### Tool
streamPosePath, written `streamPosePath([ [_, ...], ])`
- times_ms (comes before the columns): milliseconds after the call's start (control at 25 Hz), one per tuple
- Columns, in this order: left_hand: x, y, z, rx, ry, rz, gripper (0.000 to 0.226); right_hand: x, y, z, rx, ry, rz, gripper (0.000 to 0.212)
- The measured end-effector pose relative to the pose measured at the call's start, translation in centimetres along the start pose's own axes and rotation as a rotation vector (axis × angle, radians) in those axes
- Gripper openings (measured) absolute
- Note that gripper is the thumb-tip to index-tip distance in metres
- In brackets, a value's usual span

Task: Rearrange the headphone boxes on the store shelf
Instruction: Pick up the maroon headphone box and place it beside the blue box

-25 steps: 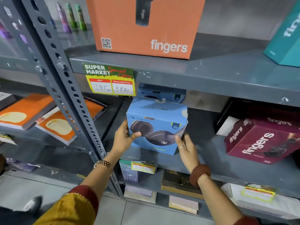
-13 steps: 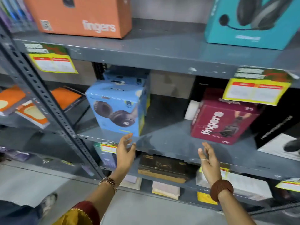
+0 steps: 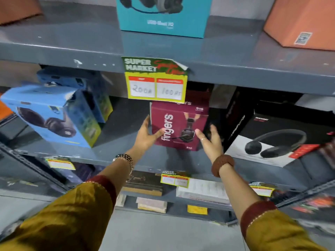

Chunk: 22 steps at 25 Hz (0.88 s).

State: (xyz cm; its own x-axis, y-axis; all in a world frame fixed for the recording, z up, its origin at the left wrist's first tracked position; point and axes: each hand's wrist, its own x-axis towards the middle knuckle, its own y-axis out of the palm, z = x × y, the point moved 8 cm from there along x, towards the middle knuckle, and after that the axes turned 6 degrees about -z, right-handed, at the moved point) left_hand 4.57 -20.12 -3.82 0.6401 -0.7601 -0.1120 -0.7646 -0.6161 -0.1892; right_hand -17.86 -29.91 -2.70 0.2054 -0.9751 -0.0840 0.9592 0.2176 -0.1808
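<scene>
A maroon "fingers" headphone box [image 3: 178, 124] stands upright on the middle shelf [image 3: 117, 142]. My left hand [image 3: 146, 136] is at its left side, fingers spread, with the thumb over the box's lower front corner. My right hand [image 3: 210, 142] is at its right side, fingers apart and the thumb in front of the box face. Neither hand has closed on it. A blue headphone box [image 3: 54, 115] stands at the left of the same shelf, with a second blue box [image 3: 72, 82] behind it. A black headphone box [image 3: 275, 136] sits to the right.
A teal headset box [image 3: 163, 15] and an orange box [image 3: 304, 22] stand on the upper shelf [image 3: 72, 44]. A price tag [image 3: 155, 80] hangs from that shelf's edge, just above the maroon box. Flat boxes and more tags fill the lower shelf [image 3: 181, 185]. A slotted steel upright [image 3: 36, 169] runs at the left.
Both hands let go of the blue box, left standing at the shelf's left, and moved right to either side of the maroon box. My view has shifted right with them.
</scene>
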Motion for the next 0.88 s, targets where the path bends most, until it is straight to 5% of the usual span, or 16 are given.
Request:
streamPosePath([
  [160, -0.1, 0.9, -0.2, 0.004, 0.050, -0.062, 0.067, 0.3, 0.4, -0.7, -0.006, -0.071, -0.019, 0.040],
  [400, -6.9, -3.0, -1.4, 0.094, 0.162, -0.028, 0.065, -6.6, -2.6, 0.8, -0.112, -0.193, -0.098, 0.007],
  [880, -15.2, -14.3, 0.4, 0.145, 0.204, 0.029, 0.066, -19.8, 1.4, 1.5, -0.230, -0.179, -0.201, 0.058],
])
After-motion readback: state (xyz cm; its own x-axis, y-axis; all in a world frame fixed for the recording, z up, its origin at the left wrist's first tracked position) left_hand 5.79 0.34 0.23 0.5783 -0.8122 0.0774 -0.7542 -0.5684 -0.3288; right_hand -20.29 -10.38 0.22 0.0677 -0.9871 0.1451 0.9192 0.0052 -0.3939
